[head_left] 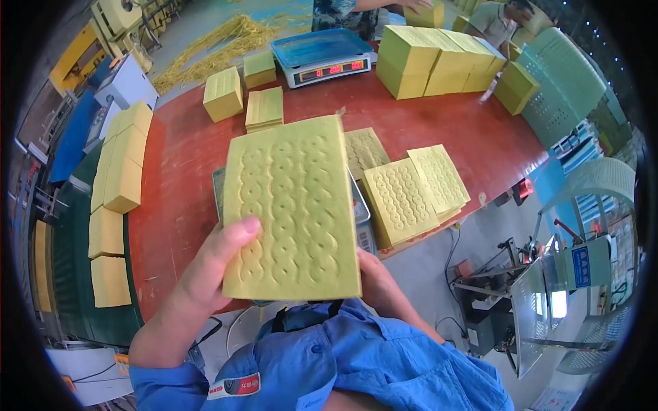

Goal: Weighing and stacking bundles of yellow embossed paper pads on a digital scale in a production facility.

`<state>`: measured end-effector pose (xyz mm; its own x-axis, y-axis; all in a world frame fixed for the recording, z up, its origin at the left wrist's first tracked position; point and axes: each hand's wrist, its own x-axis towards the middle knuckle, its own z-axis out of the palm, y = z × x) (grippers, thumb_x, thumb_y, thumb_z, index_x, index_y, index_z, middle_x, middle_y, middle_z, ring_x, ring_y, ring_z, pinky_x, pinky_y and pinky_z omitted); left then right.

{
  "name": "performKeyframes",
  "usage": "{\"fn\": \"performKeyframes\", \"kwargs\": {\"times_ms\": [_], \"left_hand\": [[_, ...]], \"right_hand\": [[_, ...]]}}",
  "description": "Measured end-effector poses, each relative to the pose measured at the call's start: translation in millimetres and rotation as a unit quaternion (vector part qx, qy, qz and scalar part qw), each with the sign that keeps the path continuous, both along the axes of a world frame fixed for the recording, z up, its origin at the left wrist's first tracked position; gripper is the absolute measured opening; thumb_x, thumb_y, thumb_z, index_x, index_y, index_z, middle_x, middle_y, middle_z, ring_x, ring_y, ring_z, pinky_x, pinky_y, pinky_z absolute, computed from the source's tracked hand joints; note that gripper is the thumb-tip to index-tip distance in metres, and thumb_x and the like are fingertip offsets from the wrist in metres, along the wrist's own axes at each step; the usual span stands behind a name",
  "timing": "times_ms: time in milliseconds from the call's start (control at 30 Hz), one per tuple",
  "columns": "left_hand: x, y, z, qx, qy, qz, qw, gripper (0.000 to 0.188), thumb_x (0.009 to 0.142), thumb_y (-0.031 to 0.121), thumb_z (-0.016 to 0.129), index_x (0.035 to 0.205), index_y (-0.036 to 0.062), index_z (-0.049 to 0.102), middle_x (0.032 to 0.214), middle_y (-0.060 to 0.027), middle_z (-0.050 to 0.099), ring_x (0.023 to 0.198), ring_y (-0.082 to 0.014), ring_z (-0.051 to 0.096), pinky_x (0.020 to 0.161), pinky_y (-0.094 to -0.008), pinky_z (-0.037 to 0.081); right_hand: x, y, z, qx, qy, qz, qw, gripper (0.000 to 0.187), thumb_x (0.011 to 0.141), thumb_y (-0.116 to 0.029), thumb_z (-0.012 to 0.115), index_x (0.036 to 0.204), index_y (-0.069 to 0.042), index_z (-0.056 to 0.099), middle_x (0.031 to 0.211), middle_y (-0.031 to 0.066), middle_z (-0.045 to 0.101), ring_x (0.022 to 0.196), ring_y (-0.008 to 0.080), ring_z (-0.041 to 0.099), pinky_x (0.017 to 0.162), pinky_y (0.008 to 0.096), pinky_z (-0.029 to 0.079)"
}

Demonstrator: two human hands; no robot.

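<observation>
A thick stack of yellow paper sheets (291, 205), embossed with rows of round coin-like marks, is held up in front of me between both hands. My left hand (223, 257) grips its lower left side, thumb lying on the embossed face. At the lower right edge, my right hand (375, 277) closes on the same stack, its fingers mostly hidden. Behind the paper a small scale (364, 222) shows only in part. Just right of it, two more embossed paper stacks (399, 198) (440, 177) lie side by side, with a lower yellow stack (367, 149) beyond them.
On the red table (178, 185) stand a blue-topped digital scale (322, 55), small yellow stacks (223, 94) and a large block of stacks (428, 65). More bundles (125, 175) line the green conveyor belt (75, 274) at left. Two people work beyond the table; a perforated green chair (565, 75) stands right.
</observation>
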<state>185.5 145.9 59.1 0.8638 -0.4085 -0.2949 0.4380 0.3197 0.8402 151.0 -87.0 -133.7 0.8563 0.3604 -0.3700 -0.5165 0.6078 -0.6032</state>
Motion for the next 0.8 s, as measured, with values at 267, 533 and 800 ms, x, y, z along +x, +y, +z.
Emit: {"fn": "performKeyframes", "kwargs": {"times_ms": [267,533,800], "left_hand": [[16,-103,46,-0.035,0.0,-0.131,0.991,0.064,0.101,0.033,0.05,0.152,0.0002,0.03,0.144,-0.0169,0.051,0.126,-0.025,0.058,0.103,-0.0392,0.05],[96,-295,45,-0.08,-0.084,-0.232,0.966,0.057,0.103,0.032,0.048,0.148,-0.0004,0.035,0.137,-0.0152,0.056,0.121,-0.0207,0.06,0.099,-0.0363,0.051],[201,-540,-42,-0.074,-0.112,-0.191,0.972,0.054,0.102,0.025,0.054,0.147,0.001,0.035,0.136,-0.0123,0.054,0.122,-0.0196,0.057,0.103,-0.0349,0.048]], "right_hand": [[-21,-100,43,0.002,-0.046,-0.139,0.989,0.048,0.104,-0.03,0.043,0.138,0.004,0.051,0.134,0.0133,0.062,0.122,0.0216,0.058,0.105,0.0365,0.043],[38,-264,87,-0.07,-0.112,-0.323,0.937,0.049,0.104,-0.034,0.044,0.14,-0.001,0.049,0.133,0.0097,0.06,0.123,0.0195,0.057,0.102,0.0347,0.046],[150,-520,-6,-0.065,-0.051,-0.343,0.936,0.05,0.103,-0.04,0.049,0.141,-0.008,0.052,0.139,0.0066,0.059,0.126,0.0192,0.056,0.101,0.0377,0.048]]}}
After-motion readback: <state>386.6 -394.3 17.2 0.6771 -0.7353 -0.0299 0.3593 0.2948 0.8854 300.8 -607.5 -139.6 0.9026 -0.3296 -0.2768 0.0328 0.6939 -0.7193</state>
